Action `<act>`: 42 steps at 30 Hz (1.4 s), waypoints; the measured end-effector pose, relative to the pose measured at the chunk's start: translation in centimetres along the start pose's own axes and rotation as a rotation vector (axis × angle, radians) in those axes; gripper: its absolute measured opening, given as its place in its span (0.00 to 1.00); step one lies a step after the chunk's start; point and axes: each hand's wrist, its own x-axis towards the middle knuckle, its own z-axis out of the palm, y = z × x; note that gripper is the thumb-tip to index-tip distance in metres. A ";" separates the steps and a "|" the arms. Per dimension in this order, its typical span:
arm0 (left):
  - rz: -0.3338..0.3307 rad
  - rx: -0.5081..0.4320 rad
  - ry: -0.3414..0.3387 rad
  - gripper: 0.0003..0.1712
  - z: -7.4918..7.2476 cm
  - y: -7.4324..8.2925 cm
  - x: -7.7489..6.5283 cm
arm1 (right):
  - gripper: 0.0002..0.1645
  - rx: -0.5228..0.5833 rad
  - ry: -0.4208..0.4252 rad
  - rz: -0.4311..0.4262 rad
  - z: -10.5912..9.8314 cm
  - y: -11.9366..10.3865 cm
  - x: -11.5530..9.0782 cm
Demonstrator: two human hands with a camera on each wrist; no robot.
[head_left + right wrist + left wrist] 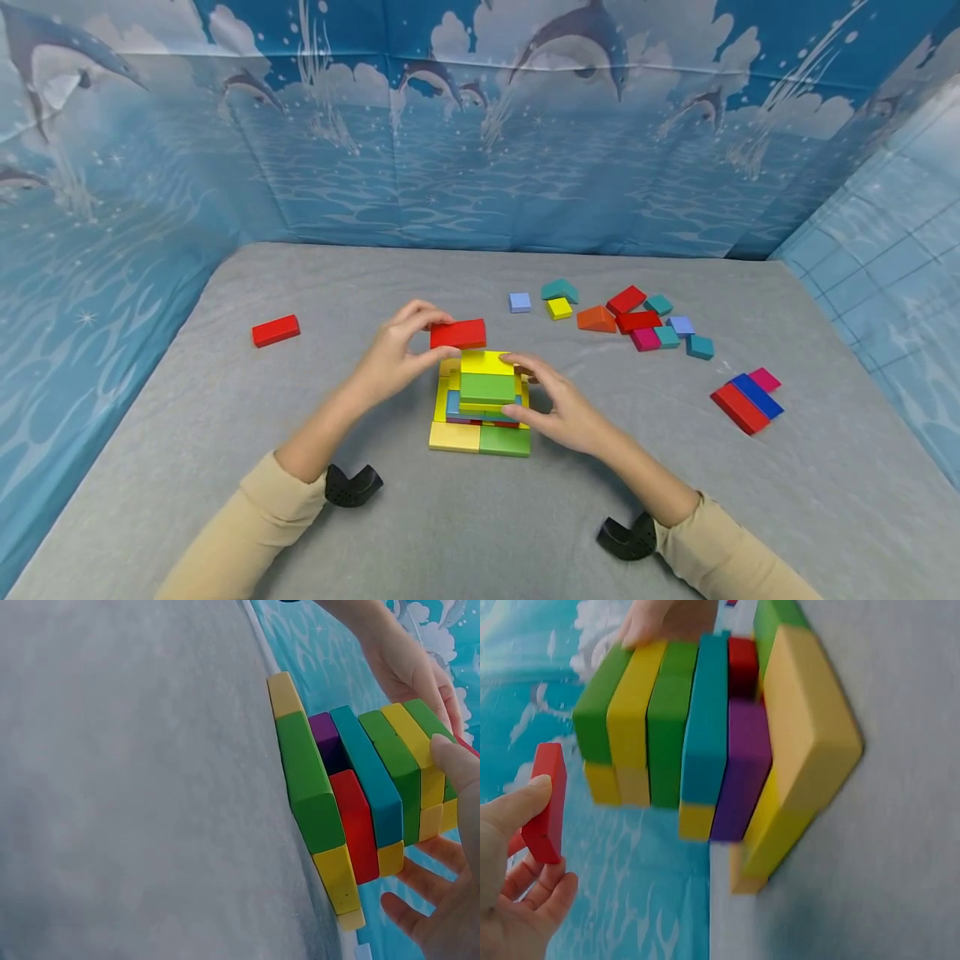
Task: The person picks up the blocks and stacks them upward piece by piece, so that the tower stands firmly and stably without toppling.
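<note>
A red rectangular block [459,334] is pinched between the thumb and fingers of my left hand [397,346], just above and left of a stepped block stack [487,388]. The same red block [547,802] shows clear of the stack in the left wrist view. Layers of green, yellow, teal, purple and red blocks make up the stack, on a wider base of tan, green and yellow ones. My right hand [558,408] rests at the stack's right side, thumb near the front and fingers behind. In the right wrist view its thumb touches the upper layers.
A single red block [276,331] lies at the left. Several loose blocks, among them an orange wedge [596,319] and a teal triangular piece [559,290], are scattered at the back right. Nearer on the right, a blue block [756,396] lies between red and magenta ones.
</note>
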 end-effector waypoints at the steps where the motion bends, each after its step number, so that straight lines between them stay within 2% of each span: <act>1: -0.004 -0.008 -0.017 0.20 0.3 0.3 0.0 | 0.36 0.008 0.002 0.004 0.0 0.0 0.0; 7: -0.039 -0.004 -0.093 0.19 1.5 1.4 -0.2 | 0.44 0.048 0.019 0.000 0.0 0.1 0.0; 13: -0.032 -0.001 -0.111 0.19 2.3 1.6 0.0 | 0.47 0.058 0.019 -0.012 -0.1 0.2 0.0; 20: -0.041 0.000 -0.126 0.19 2.6 1.8 0.2 | 0.48 0.040 0.023 -0.042 -0.1 0.1 0.0; 27: -0.052 -0.018 -0.127 0.19 2.7 1.7 0.3 | 0.43 0.017 0.015 -0.039 0.0 0.1 0.0; 30: -0.060 -0.036 -0.136 0.24 2.6 1.5 0.3 | 0.42 0.018 0.015 -0.042 0.0 0.1 0.0; 33: -0.074 -0.056 -0.126 0.31 1.9 1.1 0.3 | 0.41 0.019 0.015 -0.038 0.0 0.1 0.0; 36: -0.098 -0.067 -0.073 0.32 0.3 0.0 0.0 | 0.41 0.018 0.016 -0.029 0.0 0.1 0.0; 38: -0.135 -0.049 -0.022 0.29 -1.3 -1.3 -0.5 | 0.42 0.016 0.017 -0.026 0.0 0.1 0.1; 42: -0.274 0.059 0.043 0.26 -5.3 -4.7 -2.2 | 0.41 0.012 0.018 -0.027 0.0 0.1 0.0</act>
